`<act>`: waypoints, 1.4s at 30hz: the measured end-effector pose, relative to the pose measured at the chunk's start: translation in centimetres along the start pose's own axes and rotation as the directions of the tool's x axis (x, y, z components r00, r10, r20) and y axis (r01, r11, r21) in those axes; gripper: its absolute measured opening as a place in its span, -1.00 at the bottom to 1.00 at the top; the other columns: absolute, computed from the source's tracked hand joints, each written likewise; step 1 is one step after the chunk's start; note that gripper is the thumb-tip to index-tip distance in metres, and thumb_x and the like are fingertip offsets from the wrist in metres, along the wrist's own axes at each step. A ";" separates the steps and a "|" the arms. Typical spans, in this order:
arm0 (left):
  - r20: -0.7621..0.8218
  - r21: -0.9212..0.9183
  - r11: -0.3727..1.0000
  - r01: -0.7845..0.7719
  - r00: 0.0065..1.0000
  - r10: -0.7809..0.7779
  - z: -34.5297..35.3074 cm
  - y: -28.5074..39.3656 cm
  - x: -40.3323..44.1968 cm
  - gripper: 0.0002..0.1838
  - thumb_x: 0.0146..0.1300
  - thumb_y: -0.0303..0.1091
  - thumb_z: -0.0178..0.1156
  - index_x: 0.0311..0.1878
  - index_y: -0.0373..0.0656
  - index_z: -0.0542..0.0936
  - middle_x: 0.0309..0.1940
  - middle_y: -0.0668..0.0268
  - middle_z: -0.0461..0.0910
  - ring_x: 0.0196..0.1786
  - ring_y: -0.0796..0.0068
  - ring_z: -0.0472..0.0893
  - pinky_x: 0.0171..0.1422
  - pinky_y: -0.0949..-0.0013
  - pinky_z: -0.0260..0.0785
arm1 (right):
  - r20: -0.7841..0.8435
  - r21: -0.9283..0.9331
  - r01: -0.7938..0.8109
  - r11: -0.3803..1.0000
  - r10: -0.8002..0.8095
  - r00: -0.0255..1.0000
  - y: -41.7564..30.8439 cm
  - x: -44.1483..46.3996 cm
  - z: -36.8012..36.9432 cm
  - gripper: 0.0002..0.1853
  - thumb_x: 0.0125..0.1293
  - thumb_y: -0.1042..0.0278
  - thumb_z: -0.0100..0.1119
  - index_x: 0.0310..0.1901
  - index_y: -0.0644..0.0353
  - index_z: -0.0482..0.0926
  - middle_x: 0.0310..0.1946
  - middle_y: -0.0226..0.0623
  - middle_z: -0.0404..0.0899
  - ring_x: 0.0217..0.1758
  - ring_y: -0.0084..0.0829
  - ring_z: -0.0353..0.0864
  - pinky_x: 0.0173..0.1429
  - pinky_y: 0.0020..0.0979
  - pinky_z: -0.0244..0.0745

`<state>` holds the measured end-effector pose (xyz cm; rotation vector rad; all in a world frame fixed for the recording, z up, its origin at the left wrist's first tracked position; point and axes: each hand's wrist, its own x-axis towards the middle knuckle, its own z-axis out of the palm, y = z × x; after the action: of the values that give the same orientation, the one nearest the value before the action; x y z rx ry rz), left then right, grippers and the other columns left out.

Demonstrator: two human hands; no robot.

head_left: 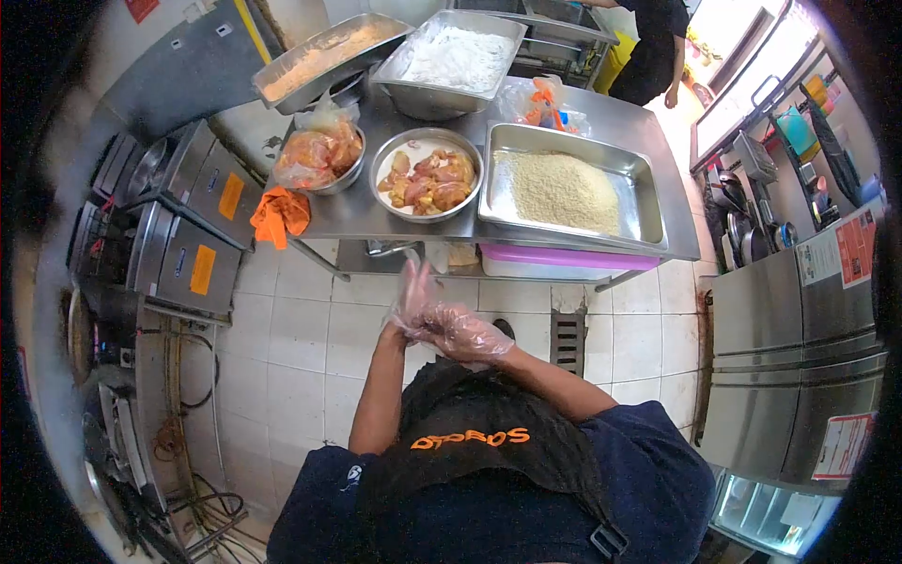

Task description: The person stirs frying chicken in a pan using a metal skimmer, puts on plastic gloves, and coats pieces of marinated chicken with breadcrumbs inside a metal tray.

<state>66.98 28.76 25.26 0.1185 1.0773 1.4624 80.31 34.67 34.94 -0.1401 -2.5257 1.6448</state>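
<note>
Both my hands are in clear plastic gloves, held together in front of my apron (470, 437). My left hand (411, 296) points away from me with its fingers stretched out. Across its palm and wrist lies my right hand (465, 336), its fingers bent against the cuff of the left plastic glove. Beyond them, on a steel table (451, 228), stands a round steel bowl (381, 209) of raw chicken pieces (432, 179) in white liquid. To its right is a steel tray (648, 221) with a heap of pale crumbs (564, 188).
A bagged orange food (319, 155) sits in a bowl beside an orange cloth (280, 216). Behind stand deep pans of white flour (451, 56) and orange powder (329, 61). Fryers (193, 268) line the left, a steel fridge (789, 348) the right. Another person (658, 47) stands at the back.
</note>
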 end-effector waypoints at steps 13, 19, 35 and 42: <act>-0.262 -0.215 0.700 -0.681 0.731 0.630 3.1 4.8 -0.5 -0.11 0.09 0.47 -0.33 0.41 0.20 -0.16 0.40 0.13 -0.11 0.44 0.09 -0.23 0.33 -0.24 -0.57 | 0.048 0.042 -0.102 0.994 0.100 0.994 -0.1 0.1 -0.3 -0.80 0.21 0.30 0.11 -0.23 0.26 0.52 -0.42 -0.05 0.55 -0.38 -0.16 0.52 -0.24 -0.23 0.38; -0.248 -0.205 0.620 -0.757 0.653 0.715 -1.7 7.3 1.7 -0.39 0.26 0.08 -0.07 0.24 -0.13 0.21 0.09 0.21 0.37 0.16 0.34 0.32 0.30 0.26 0.03 | 0.192 0.071 -0.013 0.997 -0.001 0.981 1.4 -0.2 0.2 -0.84 0.19 0.35 0.14 -0.24 0.22 0.53 -0.38 -0.15 0.56 -0.30 -0.31 0.56 -0.16 -0.34 0.44; 0.549 0.828 -0.195 -0.527 0.688 0.475 12.1 4.2 13.5 -0.47 0.04 -0.05 0.23 -0.02 -0.25 0.48 -0.06 0.08 0.50 0.00 0.15 0.50 0.15 0.23 0.29 | -0.804 -0.010 -0.530 0.848 0.308 0.508 21.2 -3.0 -25.0 -0.55 0.07 0.11 0.23 -0.12 0.31 0.53 -0.23 -0.03 0.57 -0.16 -0.25 0.56 -0.04 -0.32 0.46; 0.430 0.821 -0.500 -0.277 0.876 0.221 10.5 1.5 20.6 -0.60 0.11 0.01 0.12 -0.31 -0.21 0.52 -0.43 0.09 0.57 -0.23 0.05 0.52 0.14 0.13 0.19 | -0.813 -0.301 -0.765 0.569 0.266 0.518 35.5 1.4 -33.9 -0.21 0.05 -0.28 0.09 0.08 0.36 0.40 0.03 0.16 0.40 0.18 -0.07 0.34 0.26 -0.19 0.19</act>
<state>67.64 51.62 21.67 1.9402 2.1596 0.2381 84.50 79.80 16.09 -1.5011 -2.3187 0.4534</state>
